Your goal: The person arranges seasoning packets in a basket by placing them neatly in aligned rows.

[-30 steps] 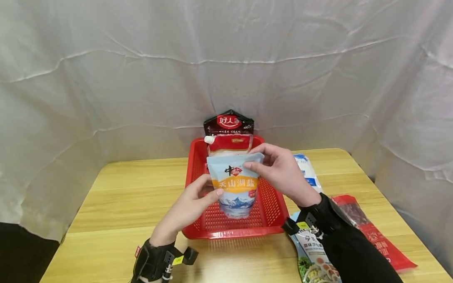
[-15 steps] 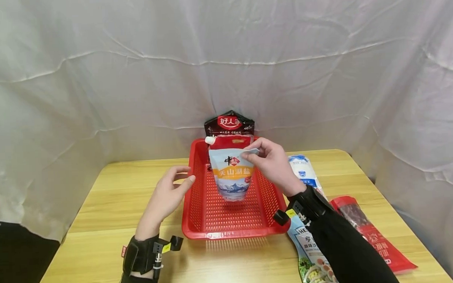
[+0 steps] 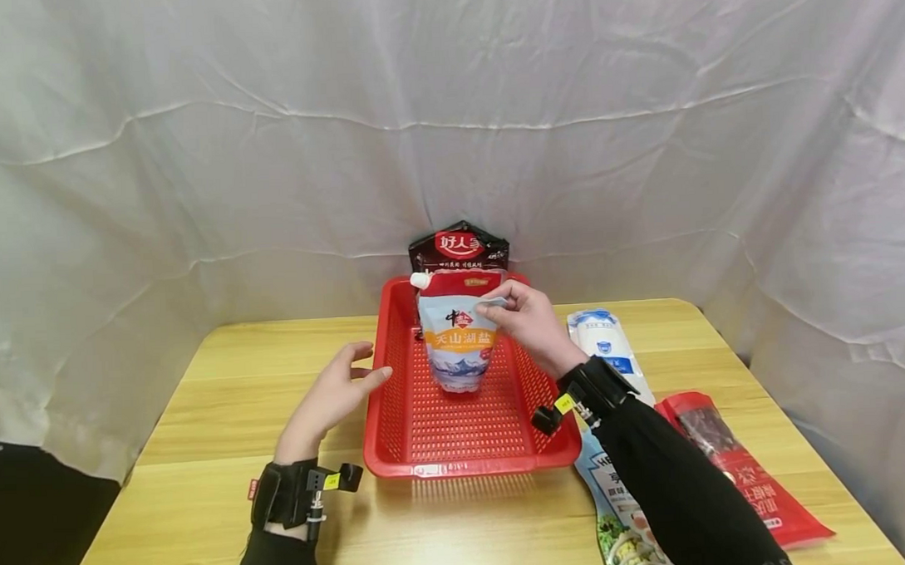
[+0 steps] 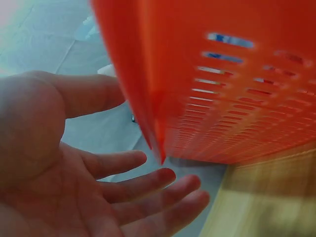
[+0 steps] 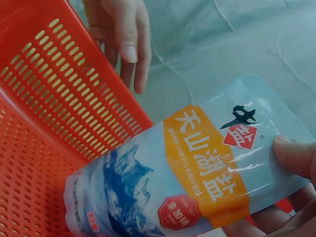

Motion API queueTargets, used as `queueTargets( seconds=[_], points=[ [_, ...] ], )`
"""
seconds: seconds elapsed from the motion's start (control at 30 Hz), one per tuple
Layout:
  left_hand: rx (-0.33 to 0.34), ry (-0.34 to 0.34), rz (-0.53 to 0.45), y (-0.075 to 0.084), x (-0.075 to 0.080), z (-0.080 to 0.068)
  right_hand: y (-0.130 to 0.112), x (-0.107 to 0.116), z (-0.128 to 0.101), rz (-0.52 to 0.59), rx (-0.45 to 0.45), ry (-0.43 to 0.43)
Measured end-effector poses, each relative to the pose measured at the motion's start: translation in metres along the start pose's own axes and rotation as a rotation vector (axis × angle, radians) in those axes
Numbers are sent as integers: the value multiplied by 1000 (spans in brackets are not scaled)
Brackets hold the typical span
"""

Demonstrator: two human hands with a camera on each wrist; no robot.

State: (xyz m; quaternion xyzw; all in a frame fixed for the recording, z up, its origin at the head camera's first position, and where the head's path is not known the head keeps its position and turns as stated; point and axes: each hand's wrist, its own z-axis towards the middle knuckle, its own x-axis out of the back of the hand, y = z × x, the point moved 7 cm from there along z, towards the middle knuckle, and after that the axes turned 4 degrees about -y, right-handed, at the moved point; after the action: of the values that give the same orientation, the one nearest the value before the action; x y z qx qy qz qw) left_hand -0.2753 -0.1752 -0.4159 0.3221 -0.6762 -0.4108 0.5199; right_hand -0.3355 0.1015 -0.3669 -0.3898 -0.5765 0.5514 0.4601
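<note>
A pale blue salt pouch (image 3: 458, 340) with an orange band stands upright inside the red perforated basket (image 3: 466, 457). My right hand (image 3: 517, 313) pinches its top right corner; the right wrist view shows the salt pouch (image 5: 197, 173) held by my thumb. My left hand (image 3: 336, 390) hovers with relaxed fingers just outside the basket's left wall and holds nothing; in the left wrist view the left hand (image 4: 98, 187) shows an empty palm next to the basket (image 4: 222, 98). Behind the salt pouch stand a red spouted pouch (image 3: 460, 282) and a dark brown packet (image 3: 459, 245).
On the wooden table (image 3: 201, 383) right of the basket lie a white and blue packet (image 3: 604, 339), a red packet (image 3: 736, 464) and a salad-picture pouch (image 3: 621, 526) partly under my right sleeve. White cloth (image 3: 268, 156) hangs behind and at the sides.
My left hand has let go of the salt pouch and drawn back left of the basket. My right hand has carried the pouch farther back into the basket, up against the other pouches.
</note>
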Motion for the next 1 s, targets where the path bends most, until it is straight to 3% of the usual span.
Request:
queueTargets(
  seconds=[0.17, 0.5, 0.7, 1.0],
  points=[
    [-32, -50, -62, -3, -6, 3, 13, 1, 12, 43, -63, -7],
    [-45, -50, -83, -7, -9, 5, 27, 3, 26, 151, -87, 13],
    [-34, -44, -85, -7, -12, 4, 32, 2, 28, 175, -79, 22],
    [-34, -49, -103, -4, -12, 3, 37, 6, 23, 195, -137, 36]
  ],
)
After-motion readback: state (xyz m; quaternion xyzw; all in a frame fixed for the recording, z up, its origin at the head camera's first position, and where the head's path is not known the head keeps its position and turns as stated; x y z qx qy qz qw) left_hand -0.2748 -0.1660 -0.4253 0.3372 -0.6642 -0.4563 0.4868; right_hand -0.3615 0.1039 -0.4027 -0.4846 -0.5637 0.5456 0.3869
